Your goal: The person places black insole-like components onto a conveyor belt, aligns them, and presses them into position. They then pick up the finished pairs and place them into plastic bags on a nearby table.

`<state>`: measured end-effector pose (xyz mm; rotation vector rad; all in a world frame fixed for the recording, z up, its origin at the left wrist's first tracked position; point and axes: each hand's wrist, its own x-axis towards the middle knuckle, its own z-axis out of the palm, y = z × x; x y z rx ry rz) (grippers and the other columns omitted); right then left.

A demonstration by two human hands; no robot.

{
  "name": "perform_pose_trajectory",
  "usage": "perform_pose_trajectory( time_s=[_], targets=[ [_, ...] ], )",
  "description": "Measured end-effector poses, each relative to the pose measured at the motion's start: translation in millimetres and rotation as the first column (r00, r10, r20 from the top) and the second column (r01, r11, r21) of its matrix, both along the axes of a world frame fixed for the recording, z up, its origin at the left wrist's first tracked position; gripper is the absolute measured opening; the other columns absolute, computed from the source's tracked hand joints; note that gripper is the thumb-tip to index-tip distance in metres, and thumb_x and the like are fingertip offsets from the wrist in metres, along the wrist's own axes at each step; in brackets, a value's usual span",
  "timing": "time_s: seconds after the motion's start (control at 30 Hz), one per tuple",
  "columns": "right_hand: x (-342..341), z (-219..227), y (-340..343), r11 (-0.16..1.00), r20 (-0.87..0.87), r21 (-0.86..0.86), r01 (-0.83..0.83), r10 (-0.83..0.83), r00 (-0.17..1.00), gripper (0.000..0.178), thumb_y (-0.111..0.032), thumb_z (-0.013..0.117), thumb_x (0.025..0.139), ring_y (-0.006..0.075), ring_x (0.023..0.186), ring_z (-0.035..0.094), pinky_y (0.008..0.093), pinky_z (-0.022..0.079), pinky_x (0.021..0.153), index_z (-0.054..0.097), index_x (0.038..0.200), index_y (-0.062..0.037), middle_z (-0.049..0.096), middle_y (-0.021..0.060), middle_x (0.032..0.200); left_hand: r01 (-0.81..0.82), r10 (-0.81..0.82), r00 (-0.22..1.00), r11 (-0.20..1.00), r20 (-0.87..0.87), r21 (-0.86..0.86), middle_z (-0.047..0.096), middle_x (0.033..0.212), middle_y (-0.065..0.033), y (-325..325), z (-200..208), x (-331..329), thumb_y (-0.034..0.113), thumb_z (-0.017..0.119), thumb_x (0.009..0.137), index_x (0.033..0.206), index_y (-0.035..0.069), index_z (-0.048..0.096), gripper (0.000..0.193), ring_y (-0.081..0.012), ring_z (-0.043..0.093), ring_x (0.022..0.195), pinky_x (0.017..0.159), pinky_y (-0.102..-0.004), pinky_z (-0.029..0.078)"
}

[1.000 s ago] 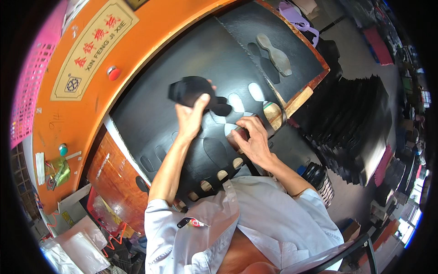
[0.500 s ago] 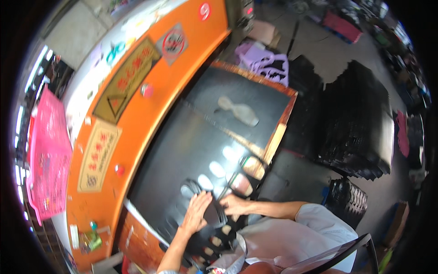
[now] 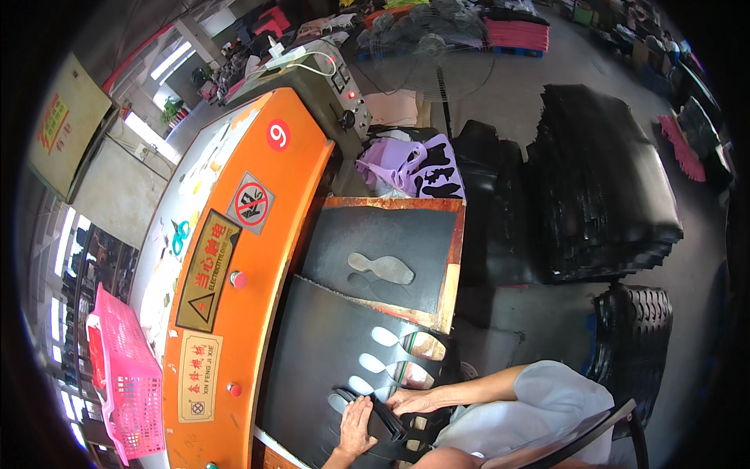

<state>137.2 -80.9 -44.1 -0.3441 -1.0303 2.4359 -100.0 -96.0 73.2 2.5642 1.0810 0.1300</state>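
Note:
My left hand rests against a small stack of black sole-shaped pieces, fingers nearly straight along its edge. From the other side my right hand grips the same stack, its fingers partly hidden. The stack is tilted over a large black sheet on the work table. Beside the hands, several sole-shaped openings in this sheet show white and patterned material beneath. A grey sole-shaped plate lies farther back on another black sheet.
An orange machine with red buttons borders the table on the left. A pink basket stands beyond it. Purple cut-out scraps lie behind the table. Tall piles of black sheets stand to the right, with a fan farther back.
The view has swung, showing more of the room beyond the machine, with the table and hands lower in it. Both hands stay at the black stack, which now appears more edge-on.

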Motion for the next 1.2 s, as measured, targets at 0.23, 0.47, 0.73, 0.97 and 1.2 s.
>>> perform_pose_trajectory(
  time_s=[0.23,0.47,0.73,0.97,1.2],
  targets=[
    [4,28,-16,0.969,0.23,0.146,0.198,-0.228,0.946,0.027,-0.009,0.056,0.095,0.0132,0.1,0.068,0.0301,0.051,0.086,0.062,0.115,0.0066,0.065,0.0039,0.098,-0.322,0.301,0.885,0.947,0.356,0.0,0.073,0.118,-0.0165,-3,-12,18,0.016,0.081,0.064,0.122,0.002,0.069,0.061,-0.0385,0.068,0.117,0.11,-0.0492,0.048],
    [0,69,-59,0.406,0.239,0.881,0.243,-0.825,0.512,0.026,-0.015,0.065,0.094,0.0365,0.114,0.064,0.0464,0.053,0.095,0.06,0.116,-0.0019,0.063,0.0167,0.126,-0.722,0.672,-0.145,0.43,0.726,-0.542,0.066,0.112,-0.0105,16,3,-24,0.01,0.067,0.085,0.113,-0.004,0.061,0.031,-0.0219,0.064,0.1,0.097,-0.0374,0.051],
    [-44,57,-77,0.779,0.507,0.626,-0.024,-0.384,0.771,0.014,-0.016,0.069,0.086,0.0318,0.08,0.074,0.0448,0.057,0.075,0.073,0.089,-0.0029,0.074,0.0153,0.085,-0.693,0.687,-0.158,0.434,0.709,-0.575,0.069,0.117,-0.0155,-16,12,-35,0.011,0.069,0.092,0.118,-0.01,0.066,0.034,-0.0241,0.064,0.108,0.099,-0.0388,0.051],
    [-52,38,-76,0.762,0.473,0.647,0.006,-0.408,0.781,0.012,-0.019,0.074,0.09,0.0223,0.084,0.076,0.0369,0.059,0.078,0.079,0.09,-0.0072,0.078,0.0103,0.087,-0.456,0.459,-0.608,0.466,0.648,-0.758,0.072,0.102,-0.0068,40,16,-78,0.012,0.071,0.096,0.103,-0.003,0.071,0.016,-0.0178,0.068,0.089,0.089,-0.0365,0.057],
    [-54,51,-63,0.917,0.426,0.397,0.044,-0.226,0.876,0.011,-0.008,0.079,0.088,0.0134,0.086,0.072,0.0311,0.056,0.081,0.077,0.093,0.0024,0.078,0.0085,0.088,-0.836,0.551,0.107,0.501,0.827,-0.225,0.071,0.12,-0.0123,-10,39,-103,0.019,0.066,0.094,0.125,-0.001,0.066,0.037,-0.0282,0.068,0.113,0.103,-0.0423,0.051]
  ],
)
